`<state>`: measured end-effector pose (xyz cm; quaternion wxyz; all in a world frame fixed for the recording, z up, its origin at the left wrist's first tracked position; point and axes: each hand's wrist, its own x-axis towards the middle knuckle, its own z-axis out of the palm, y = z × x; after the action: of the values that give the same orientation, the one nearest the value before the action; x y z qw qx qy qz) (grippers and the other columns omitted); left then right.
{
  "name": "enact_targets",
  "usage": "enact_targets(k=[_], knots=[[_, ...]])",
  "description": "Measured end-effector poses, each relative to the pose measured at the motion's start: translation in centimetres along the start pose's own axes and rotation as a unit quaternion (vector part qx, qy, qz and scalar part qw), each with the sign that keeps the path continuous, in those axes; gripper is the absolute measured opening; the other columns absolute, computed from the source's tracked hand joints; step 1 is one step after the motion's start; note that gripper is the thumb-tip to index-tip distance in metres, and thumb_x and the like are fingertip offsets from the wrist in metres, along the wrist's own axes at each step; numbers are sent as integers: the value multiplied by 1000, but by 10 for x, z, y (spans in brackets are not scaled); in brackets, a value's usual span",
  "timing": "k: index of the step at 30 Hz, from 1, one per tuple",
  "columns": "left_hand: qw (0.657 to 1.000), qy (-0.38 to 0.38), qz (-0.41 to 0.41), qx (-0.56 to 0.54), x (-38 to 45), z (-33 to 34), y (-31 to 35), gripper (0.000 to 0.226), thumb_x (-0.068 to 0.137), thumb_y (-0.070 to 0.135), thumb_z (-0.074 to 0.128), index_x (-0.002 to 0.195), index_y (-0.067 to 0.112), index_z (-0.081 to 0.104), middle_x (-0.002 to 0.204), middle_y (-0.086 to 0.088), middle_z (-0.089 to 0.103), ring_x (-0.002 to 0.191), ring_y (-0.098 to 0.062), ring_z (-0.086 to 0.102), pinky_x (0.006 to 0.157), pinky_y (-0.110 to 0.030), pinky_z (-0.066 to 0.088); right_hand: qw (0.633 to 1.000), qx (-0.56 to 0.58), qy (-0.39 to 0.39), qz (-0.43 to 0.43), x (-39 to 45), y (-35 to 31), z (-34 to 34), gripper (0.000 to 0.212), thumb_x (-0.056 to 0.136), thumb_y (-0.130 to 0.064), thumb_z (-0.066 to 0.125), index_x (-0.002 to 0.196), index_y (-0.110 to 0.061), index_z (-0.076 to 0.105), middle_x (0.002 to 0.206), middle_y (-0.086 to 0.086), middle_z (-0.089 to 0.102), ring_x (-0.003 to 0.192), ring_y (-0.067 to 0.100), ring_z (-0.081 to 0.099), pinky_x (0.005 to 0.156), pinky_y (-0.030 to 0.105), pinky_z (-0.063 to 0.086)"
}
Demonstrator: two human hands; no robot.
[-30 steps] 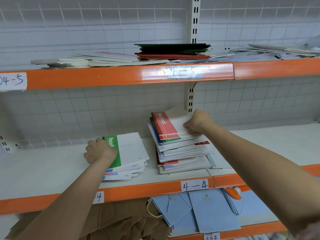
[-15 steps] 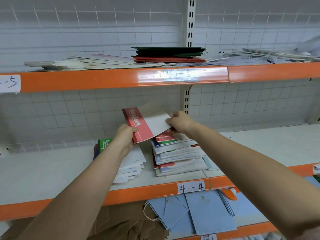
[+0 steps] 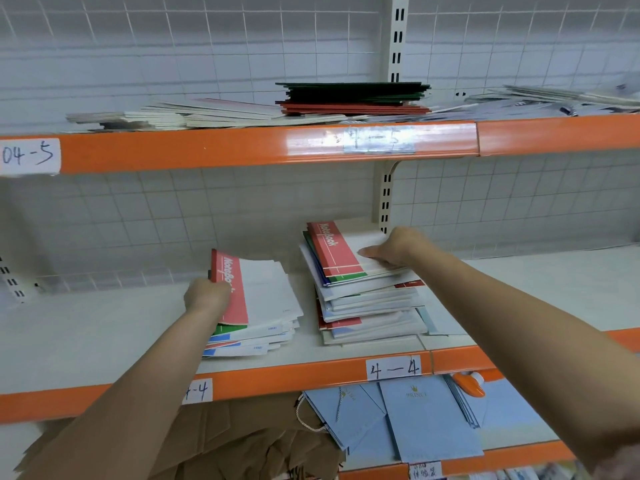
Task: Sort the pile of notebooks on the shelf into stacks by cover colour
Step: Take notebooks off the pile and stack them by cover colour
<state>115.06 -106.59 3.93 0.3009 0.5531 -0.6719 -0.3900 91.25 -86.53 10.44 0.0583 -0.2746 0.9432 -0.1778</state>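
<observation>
Left hand (image 3: 207, 295) grips red notebook (image 3: 231, 289) by its spine, on top of the left stack (image 3: 258, 336). Right hand (image 3: 394, 249) pinches top red notebook (image 3: 337, 249) on right pile (image 3: 367, 306), middle shelf (image 3: 104, 327).

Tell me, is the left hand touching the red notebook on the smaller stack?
Touching. The head view shows the left hand gripping the red notebook's spine edge, fingers overlapping its cover.

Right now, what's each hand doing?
Left hand: closed on the red notebook atop the left stack.
Right hand: on the right pile, fingers at the top covers; grip unclear.
</observation>
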Motion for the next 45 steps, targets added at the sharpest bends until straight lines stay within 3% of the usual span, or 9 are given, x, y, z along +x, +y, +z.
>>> enact_targets(k=[3,12,18,22,27,31,36,41,45], knots=[[994,52,-12,99,1,2,-2,35,92,24,58,117,1,53,127,-23,49,114,-39,52,93,-45,47,998,47,36,3,0,-1,-1,48,79,-51,69,63,-13,45,67,4,57,66,20,56,60,26,43],[984,51,104,132,-8,14,23,37,86,9,51,121,0,55,127,-21,52,118,-39,48,94,-42,43,995,14,100,2,-12,-6,-6,22,87,-25,64,84,-9,50,88,9,55,83,28,55,65,29,42],[988,-37,151,-21,-28,32,44,19,89,9,48,92,13,67,92,-1,64,89,-27,58,68,-26,39,981,159,106,-31,-12,-12,-10,27,91,-2,45,116,1,55,112,20,59,101,37,59,78,34,51],[955,-178,67,-228,-35,41,67,23,98,24,48,104,7,61,86,-7,68,80,-21,66,69,-30,52,908,416,47,-26,-23,-25,-10,16,91,4,45,79,-4,51,98,21,55,83,35,63,70,40,59],[911,-225,17,-344,-40,44,84,10,96,5,48,102,10,54,85,-4,67,76,-14,65,63,-27,50,882,467,-8,-63,-26,-37,0,20,94,0,48,77,-10,45,89,14,54,68,21,57,44,23,53],[946,-164,44,-275,-29,31,75,20,92,-1,42,105,11,51,88,-6,62,75,-19,60,61,-30,47,947,302,70,-88,-13,-28,-2,11,93,-15,57,93,-4,59,87,14,64,71,21,61,68,35,55],[987,-74,43,-137,-11,14,45,18,89,3,42,92,13,56,88,-13,64,67,-26,60,63,-29,45,997,-21,72,-17,-7,-5,-6,58,77,-63,61,106,-13,61,103,5,65,92,24,60,70,29,49],[993,-12,55,103,-3,12,20,19,94,13,50,105,3,59,108,-20,63,90,-38,60,70,-32,43,1000,-25,6,5,-7,3,-5,79,76,-70,59,128,-12,53,125,7,60,109,28,57,76,33,43],[968,23,43,246,-5,13,2,51,87,30,65,127,5,48,123,-18,51,111,-35,54,90,-41,45,999,-23,31,6,-11,-1,-5,73,77,-66,62,125,-12,54,116,5,63,88,23,55,70,30,44]])
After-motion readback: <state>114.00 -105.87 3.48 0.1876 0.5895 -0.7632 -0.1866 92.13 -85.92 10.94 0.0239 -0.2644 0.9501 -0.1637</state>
